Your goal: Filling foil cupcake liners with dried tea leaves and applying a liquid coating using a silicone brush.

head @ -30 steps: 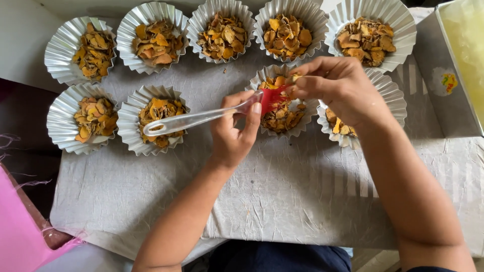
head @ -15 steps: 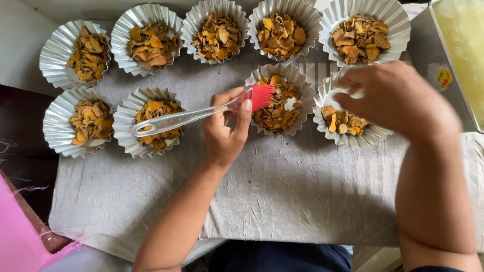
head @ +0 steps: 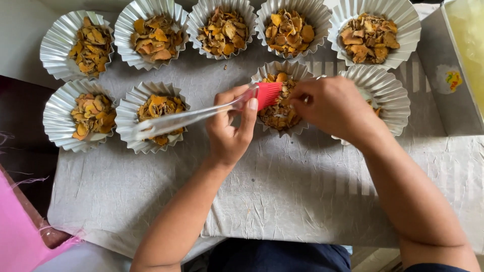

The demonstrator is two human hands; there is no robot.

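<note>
My left hand (head: 229, 133) grips a brush by its clear handle (head: 176, 121). The brush's red bristle head (head: 268, 94) lies over a fluted foil cup (head: 272, 68) of dried orange-yellow slices in the near row. My right hand (head: 335, 108) hovers just right of that head, with its curled fingertips down on the same cup's slices. Whether those fingers pinch anything is hidden. The right hand partly covers a neighbouring foil cup (head: 390, 93).
Several more foil cups of slices stand around: a far row including one (head: 224, 27) in the middle, and two (head: 80, 113) at the near left. All sit on grey crinkled paper (head: 282, 191). A metal tray (head: 454, 100) stands at the right edge, a pink object (head: 20, 236) at the lower left.
My right hand left the brush head, went right over the neighbouring cup, then came back left onto the middle cup. The left hand and brush stayed almost in place.
</note>
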